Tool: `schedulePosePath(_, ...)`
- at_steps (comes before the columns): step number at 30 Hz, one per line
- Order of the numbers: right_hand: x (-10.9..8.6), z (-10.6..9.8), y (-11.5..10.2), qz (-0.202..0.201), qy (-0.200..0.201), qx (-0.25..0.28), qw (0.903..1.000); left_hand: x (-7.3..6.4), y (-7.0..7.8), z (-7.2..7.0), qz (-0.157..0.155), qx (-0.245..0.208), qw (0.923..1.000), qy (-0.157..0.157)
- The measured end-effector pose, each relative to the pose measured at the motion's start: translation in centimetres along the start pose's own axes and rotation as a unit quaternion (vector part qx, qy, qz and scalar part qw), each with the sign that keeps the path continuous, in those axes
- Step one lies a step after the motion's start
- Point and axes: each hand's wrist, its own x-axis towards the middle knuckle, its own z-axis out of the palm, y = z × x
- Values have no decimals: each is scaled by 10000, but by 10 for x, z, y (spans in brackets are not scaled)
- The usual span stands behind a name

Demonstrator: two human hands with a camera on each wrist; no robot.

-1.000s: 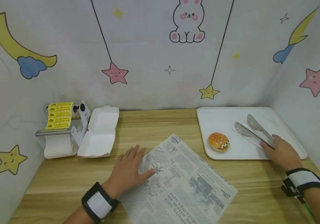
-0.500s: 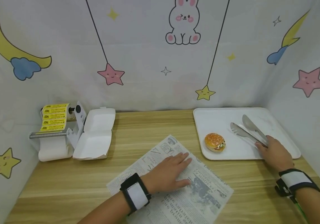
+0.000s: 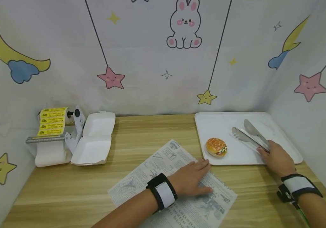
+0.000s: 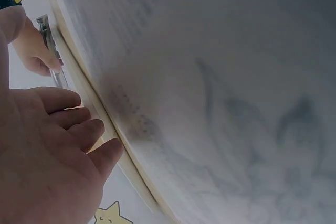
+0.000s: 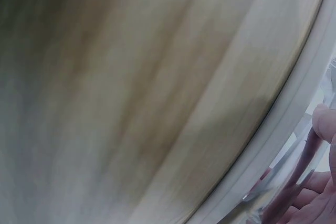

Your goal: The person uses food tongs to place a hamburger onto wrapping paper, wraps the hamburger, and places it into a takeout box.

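Observation:
A sheet of newsprint-patterned paper (image 3: 140, 183) lies on the wooden table. Above it is my left hand (image 3: 191, 178), palm down with straight fingers that reach the front edge of the white tray (image 3: 242, 160). In the left wrist view that hand (image 4: 52, 156) holds nothing, and the paper (image 4: 220, 98) fills the background. My right hand (image 3: 279, 160) grips the handle end of metal tongs (image 3: 252, 128) over the tray; their two arms are spread and point away to the left. A sesame-bun burger (image 3: 216, 147) sits at the tray's left front, left of the tongs.
At the back left stands a label dispenser (image 3: 51, 139) with a roll of yellow labels. Beside it is an opened white takeaway box (image 3: 92, 145). A wall cloth (image 3: 145, 57) with cartoon prints encloses the table's back and sides.
My left hand has swept right across the paper, from its left edge to near the tray. The right hand stays on the tongs. The view has shifted slightly.

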Motion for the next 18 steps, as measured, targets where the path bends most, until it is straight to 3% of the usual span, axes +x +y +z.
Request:
schedulePosePath(8,-5,-4,-8,-267,137,377,9988,2,2,1,-3,59,10000,-75)
schedulePosePath(13,-16,-11,-27,-485,218,644,9965,1,2,-1,34,88,9998,-161)
schedulePosePath(18,-34,-19,-52,-1042,59,863,9908,2,1,-2,38,84,9997,-212)
